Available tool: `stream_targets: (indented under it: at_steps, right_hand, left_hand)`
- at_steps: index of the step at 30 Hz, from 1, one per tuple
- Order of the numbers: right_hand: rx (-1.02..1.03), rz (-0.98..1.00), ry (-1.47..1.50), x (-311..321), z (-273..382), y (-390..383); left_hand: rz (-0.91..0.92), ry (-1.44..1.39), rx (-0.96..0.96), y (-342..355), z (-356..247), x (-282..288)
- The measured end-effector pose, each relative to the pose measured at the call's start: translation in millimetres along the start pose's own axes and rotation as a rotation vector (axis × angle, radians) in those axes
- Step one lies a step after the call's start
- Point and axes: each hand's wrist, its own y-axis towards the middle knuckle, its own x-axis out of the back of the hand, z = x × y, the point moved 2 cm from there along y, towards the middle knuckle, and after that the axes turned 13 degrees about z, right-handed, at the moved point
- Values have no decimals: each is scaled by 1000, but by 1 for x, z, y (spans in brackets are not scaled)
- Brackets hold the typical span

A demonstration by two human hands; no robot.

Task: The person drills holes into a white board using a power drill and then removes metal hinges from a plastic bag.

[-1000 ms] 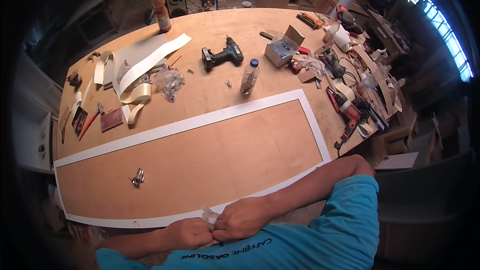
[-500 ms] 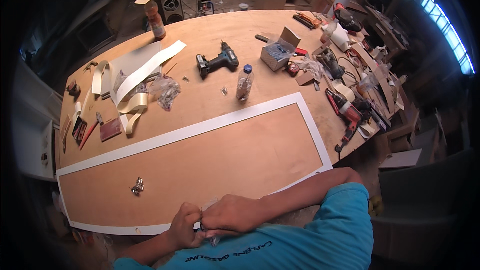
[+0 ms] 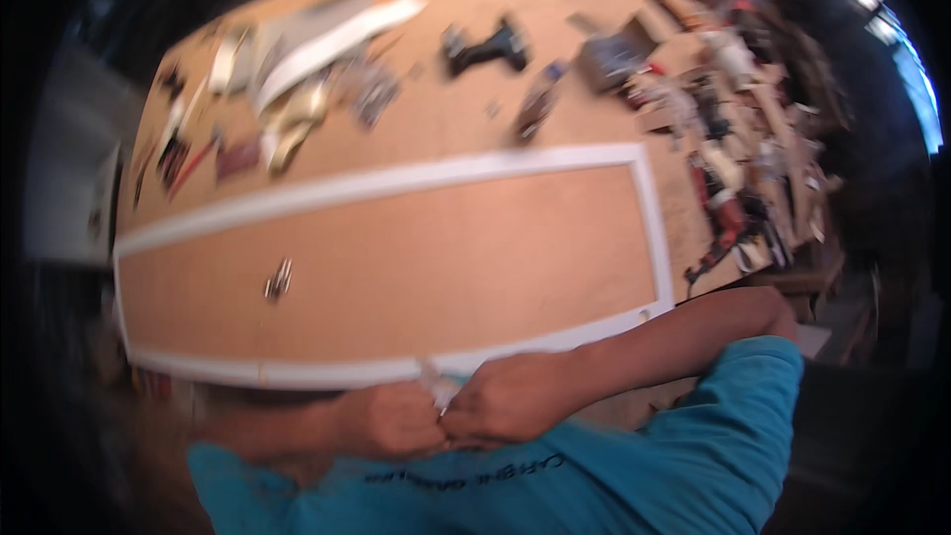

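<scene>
While my left hand [image 3: 391, 419] and right hand [image 3: 515, 406] pinch one small pale piece [image 3: 436, 388] together, they sit at the white-edged panel's [image 3: 396, 267] near rim, seemingly for support.

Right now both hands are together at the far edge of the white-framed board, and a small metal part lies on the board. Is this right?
Not quite. In the head view the left hand and right hand meet at the near edge of the white-framed board, close to the body. The small metal part does lie on the board.
</scene>
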Motion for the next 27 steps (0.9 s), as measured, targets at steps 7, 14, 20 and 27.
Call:
stream_targets:
  at_steps: [7,14,20,27]
  right_hand:
    - [141,3,-239,1,3,-5]
    - [137,-144,-150,4,-16,1]
    - [-117,-911,224,-4,-73,12]
    - [-271,-1126,-19,-33,-100,49]
  left_hand:
    - [-92,-39,129,-16,-20,-18]
    - [-278,5,215,-22,-12,-26]
    - [-659,-158,751,-38,31,-27]
    - [-1063,-511,911,-40,46,-46]
